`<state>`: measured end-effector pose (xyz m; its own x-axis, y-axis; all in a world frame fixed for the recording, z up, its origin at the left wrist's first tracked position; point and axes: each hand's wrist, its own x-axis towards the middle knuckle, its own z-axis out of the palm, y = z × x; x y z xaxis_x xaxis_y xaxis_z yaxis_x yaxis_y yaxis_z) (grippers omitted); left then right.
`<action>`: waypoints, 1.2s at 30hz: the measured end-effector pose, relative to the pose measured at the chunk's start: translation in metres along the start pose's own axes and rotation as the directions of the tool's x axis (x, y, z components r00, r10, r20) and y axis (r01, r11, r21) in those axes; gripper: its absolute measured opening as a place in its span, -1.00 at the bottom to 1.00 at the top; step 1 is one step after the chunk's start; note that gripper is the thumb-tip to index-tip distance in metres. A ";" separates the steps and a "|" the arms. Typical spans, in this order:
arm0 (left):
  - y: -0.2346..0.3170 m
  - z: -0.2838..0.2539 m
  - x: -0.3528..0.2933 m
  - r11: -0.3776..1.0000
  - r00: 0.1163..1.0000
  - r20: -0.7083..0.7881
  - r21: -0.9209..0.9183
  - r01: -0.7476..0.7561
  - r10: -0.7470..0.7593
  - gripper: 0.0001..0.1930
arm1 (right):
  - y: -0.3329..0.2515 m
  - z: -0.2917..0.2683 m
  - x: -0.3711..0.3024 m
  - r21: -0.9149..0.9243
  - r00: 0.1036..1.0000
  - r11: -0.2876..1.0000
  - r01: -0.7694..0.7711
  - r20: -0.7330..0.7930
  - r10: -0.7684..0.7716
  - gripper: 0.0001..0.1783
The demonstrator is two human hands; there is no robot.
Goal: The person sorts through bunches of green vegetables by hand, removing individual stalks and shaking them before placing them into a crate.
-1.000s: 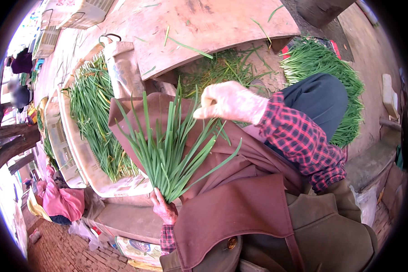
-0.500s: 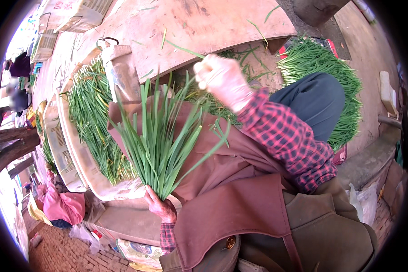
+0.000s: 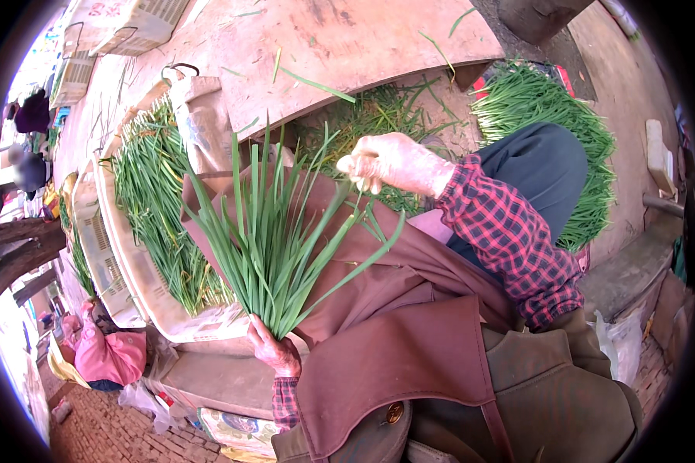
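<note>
My left hand point(image 3: 274, 351) is closed round the base of a fanned bunch of green chives point(image 3: 266, 262), held upright over the brown apron point(image 3: 363, 270) on my lap. The long leaves spread upward and outward, and several bend off to the right. To the right of their tips, my right hand point(image 3: 386, 163) is pinched, its fingertips pointing left. A blurred leaf from the bunch runs up to those fingertips and looks caught between them. Loose chive scraps point(image 3: 378, 112) lie on the ground beyond my right hand.
On the left stands a pale plastic crate point(image 3: 166, 297) full of chives. A large heap of chives point(image 3: 533, 100) sits at the right beyond my knee point(image 3: 533, 162). A wooden board point(image 3: 347, 46) with stray leaves spans the far side. More crates point(image 3: 143, 27) stand at far left.
My right hand has come nearer and slightly right, down from the board's edge to beside the leaf tips. The left hand and its bunch stay nearly in place.
</note>
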<state>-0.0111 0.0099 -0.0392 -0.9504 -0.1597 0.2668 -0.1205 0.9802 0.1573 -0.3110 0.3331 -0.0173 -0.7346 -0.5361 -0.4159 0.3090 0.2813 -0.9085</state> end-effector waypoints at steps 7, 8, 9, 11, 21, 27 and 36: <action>-0.002 0.003 -0.001 1.000 1.000 -0.007 -0.006 0.003 -0.003 -0.15 | -0.009 0.031 0.015 0.124 0.994 0.992 -0.001 0.111 -0.013 -0.65; -0.002 0.002 -0.001 1.000 1.000 -0.002 -0.008 0.002 -0.002 -0.14 | -0.010 0.031 0.015 0.151 0.996 0.988 0.021 0.077 -0.033 -0.66; -0.001 0.002 -0.001 1.000 1.000 0.002 -0.011 0.001 -0.001 -0.14 | -0.012 0.030 0.015 0.178 0.998 0.983 0.044 0.043 -0.052 -0.67; -0.002 0.002 -0.001 1.000 1.000 0.008 -0.009 0.002 -0.002 -0.14 | -0.013 0.029 0.016 0.314 0.990 0.944 0.102 -0.127 -0.064 -0.69; -0.002 0.006 -0.005 0.998 0.999 0.010 -0.023 0.050 -0.050 -0.14 | -0.001 -0.007 -0.037 0.002 0.996 0.997 0.073 -0.043 -0.073 -0.75; -0.002 0.006 -0.007 0.998 0.998 0.012 -0.013 0.063 -0.063 -0.14 | -0.001 0.025 -0.026 -0.414 0.985 0.900 0.138 0.150 -0.082 -0.59; 0.000 0.005 -0.007 0.996 0.996 0.027 -0.011 0.089 -0.089 -0.12 | 0.014 0.048 -0.016 -0.438 0.958 0.859 0.265 0.218 -0.184 -0.67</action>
<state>-0.0057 0.0119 -0.0460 -0.9433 -0.2429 0.2263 -0.2017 0.9607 0.1905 -0.2659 0.3071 -0.0255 -0.6296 -0.7390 -0.2400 -0.1939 0.4486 -0.8725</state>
